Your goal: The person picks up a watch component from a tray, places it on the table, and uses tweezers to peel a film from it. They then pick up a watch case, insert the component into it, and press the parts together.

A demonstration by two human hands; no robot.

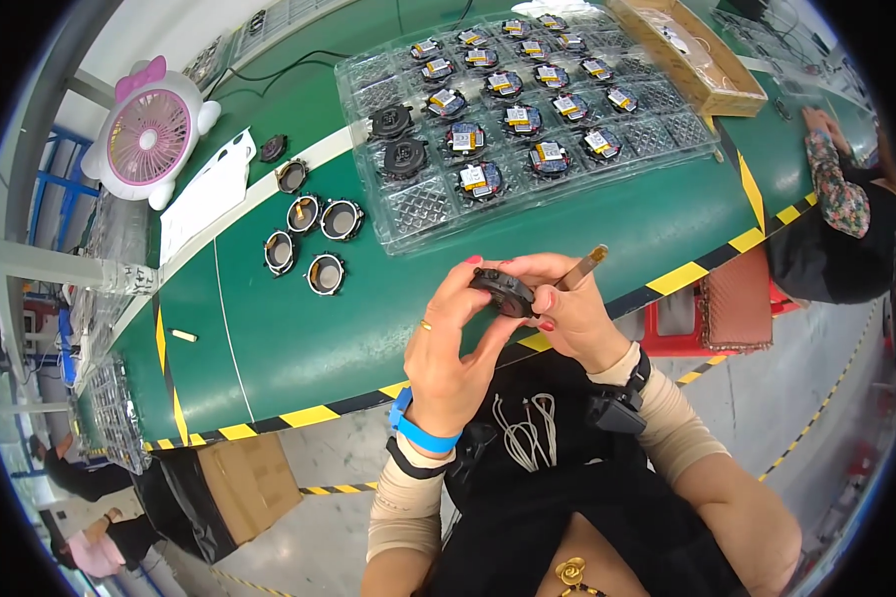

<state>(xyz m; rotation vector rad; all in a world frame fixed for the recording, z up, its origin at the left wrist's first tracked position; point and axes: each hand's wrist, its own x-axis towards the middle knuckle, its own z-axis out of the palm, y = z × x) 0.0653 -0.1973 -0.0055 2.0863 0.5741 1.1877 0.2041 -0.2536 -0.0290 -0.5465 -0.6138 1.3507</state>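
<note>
A round black watch-like case (503, 292) is held up above the near edge of the green table. My left hand (443, 358) pinches its rim between thumb and fingers, closed on it. My right hand (579, 316) is closed too, with its thumb and fingertips against the case's right side. A thin brownish flat stick tool (584, 268) sticks out of my right hand, pointing up and right; its other end is hidden by the fingers. Left of my hands, several round metal-rimmed rings (340, 220) lie on the table, with a small dark round part (273, 148) beyond them.
A clear plastic tray (423, 211) holds several round circuit modules (480, 180) and a few black cases (404, 157). A pink-and-white fan (151, 134) and a white sheet (207, 191) stand left. A cardboard box (722, 99) sits far right, near another person's arm (834, 184).
</note>
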